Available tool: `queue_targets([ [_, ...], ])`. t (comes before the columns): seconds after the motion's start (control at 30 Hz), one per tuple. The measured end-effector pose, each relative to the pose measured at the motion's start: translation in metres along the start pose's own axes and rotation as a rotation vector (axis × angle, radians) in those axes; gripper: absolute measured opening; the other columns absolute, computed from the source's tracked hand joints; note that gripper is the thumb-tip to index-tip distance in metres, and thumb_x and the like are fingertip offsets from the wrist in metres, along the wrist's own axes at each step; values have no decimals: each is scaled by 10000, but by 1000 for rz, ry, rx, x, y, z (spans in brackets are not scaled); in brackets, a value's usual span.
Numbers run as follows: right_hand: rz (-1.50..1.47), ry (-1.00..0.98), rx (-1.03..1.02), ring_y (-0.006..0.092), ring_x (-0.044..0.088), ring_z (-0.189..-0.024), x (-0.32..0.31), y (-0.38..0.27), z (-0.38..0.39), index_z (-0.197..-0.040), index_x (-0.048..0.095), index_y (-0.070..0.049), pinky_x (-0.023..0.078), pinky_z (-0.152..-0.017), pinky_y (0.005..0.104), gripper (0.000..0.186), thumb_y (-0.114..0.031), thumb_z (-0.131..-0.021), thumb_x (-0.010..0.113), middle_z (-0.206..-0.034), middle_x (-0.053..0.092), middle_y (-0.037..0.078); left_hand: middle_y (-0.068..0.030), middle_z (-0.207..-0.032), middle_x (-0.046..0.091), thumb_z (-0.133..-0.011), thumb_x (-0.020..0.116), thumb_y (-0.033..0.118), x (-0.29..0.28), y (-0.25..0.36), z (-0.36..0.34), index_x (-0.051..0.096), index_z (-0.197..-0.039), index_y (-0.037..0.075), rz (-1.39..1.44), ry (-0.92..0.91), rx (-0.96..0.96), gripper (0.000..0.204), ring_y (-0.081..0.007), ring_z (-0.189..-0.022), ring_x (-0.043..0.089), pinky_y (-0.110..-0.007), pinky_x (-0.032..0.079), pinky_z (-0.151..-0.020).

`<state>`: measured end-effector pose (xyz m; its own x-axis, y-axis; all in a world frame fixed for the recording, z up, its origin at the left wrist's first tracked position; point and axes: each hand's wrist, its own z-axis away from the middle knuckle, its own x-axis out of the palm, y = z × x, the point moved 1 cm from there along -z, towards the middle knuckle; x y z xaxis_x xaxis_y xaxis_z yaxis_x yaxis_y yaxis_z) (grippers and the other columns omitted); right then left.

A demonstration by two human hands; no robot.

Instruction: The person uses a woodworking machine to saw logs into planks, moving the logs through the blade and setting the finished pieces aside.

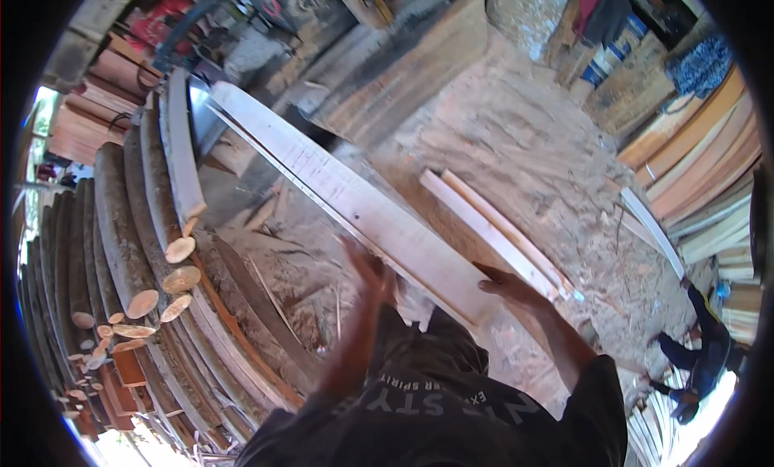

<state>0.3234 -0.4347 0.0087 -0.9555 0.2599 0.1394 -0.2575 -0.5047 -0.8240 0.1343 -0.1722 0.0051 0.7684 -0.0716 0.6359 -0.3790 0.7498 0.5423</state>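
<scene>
A long pale wooden board (355,201) stretches diagonally from the upper left down toward my body. My right hand (516,290) grips its near end along the right edge, the thumb lying over the top face and the other fingers hidden. Along the left edge, a narrow strip or gap line runs beside the board. My left hand (371,273) is next to that edge, somewhat blurred, with its fingers stretched out; whether it touches the board is unclear. The far end rests near a shiny metal surface (201,104) by a machine.
Stacked logs and slabs (129,225) fill the left side. Two narrow planks (496,229) lie on the sawdust-covered ground (548,169). A large timber (411,72) lies ahead. At right, another person (701,346) holds a long strip (653,229) near stacked boards (709,161).
</scene>
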Motion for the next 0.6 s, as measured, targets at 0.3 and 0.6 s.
queue_targets([
  [0.3, -9, 731, 273, 280, 445, -1256, -87, 168, 162, -1409, 360, -87, 333, -1050, 391, 821, -470, -769, 703, -1376, 452, 168, -107, -1151, 546, -849, 452, 419, -91, -188, -77, 464, -1243, 82, -254, 55, -276, 518, -291, -1083, 536, -479, 454, -908],
  [0.6, 205, 549, 610, 336, 644, -946, 67, 164, 203, -1282, 514, -148, 494, -819, 413, 904, -679, -580, 724, -1045, 661, 152, -100, -1156, 556, -914, 453, 391, -107, -257, 5, 463, -1242, 86, -388, 52, -541, 449, -277, -1064, 558, -450, 469, -902],
])
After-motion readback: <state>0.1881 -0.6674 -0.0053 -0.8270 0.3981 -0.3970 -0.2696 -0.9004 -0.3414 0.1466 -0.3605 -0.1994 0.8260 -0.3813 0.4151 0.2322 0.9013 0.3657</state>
